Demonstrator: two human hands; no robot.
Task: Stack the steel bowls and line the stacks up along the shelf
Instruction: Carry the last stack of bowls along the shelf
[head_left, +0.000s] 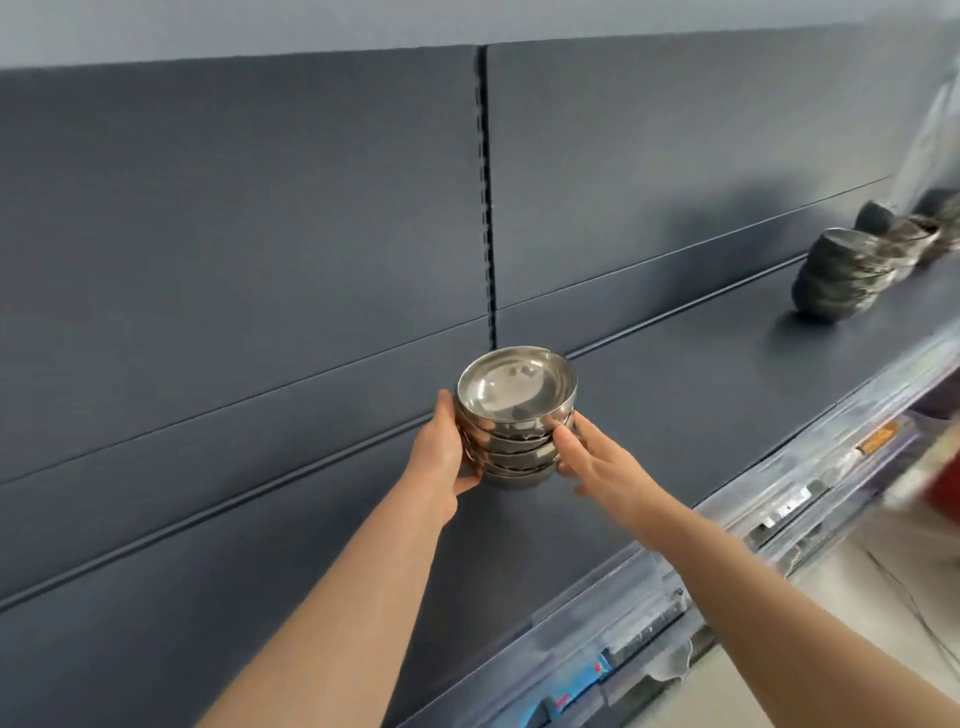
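Dark grey shelf (675, 415) under a matching back panel (260, 234), with a stack of steel bowls (514, 415) between two hands.
The stack stands near the shelf's back edge, below the slotted upright (488, 208). The left grip (441, 452) grasps its left side, fingers curled round the bowls. The right grip (597, 462) is released, straight fingers touching the right side. Other bowl stacks (841, 275), blurred, sit toward the shelf's right end.

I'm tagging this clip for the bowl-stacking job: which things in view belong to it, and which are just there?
Job: stack of steel bowls held between left hand and right hand; blurred bowl stacks far right; shelf.
Just there: price-label strip; back panel.
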